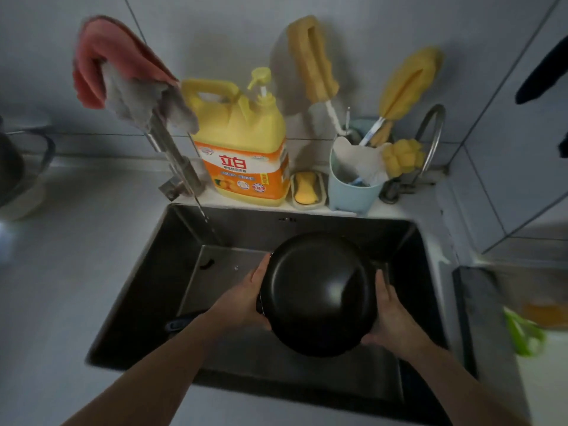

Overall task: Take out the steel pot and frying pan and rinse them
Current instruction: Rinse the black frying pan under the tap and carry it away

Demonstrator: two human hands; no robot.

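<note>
Now the round black frying pan [318, 292] is held over the dark steel sink [412, 238], turned bottom-up, with the left hand [246, 298] and right hand [388, 318] gripping its opposite rims. I judge the thin water stream [206, 215] falls left of the pan, nearer the left hand, so the pan must go leftward.

black frying pan [319, 293], yellow-and-orange detergent jug [242, 149] (red lettering), pink cloth [101, 56], pale blue cup [353, 182]

1. Frying pan [319, 295] held bottom-up over the sink [135, 302]: its inside and handle are hidden.
2. Fingers of left hand [246, 298] and right hand [388, 315] are hidden behind the pan.
3. Dark pot [12, 167], far left: cut by edge.
4. Green item [522, 333], right: blurred, unidentifiable.
</note>
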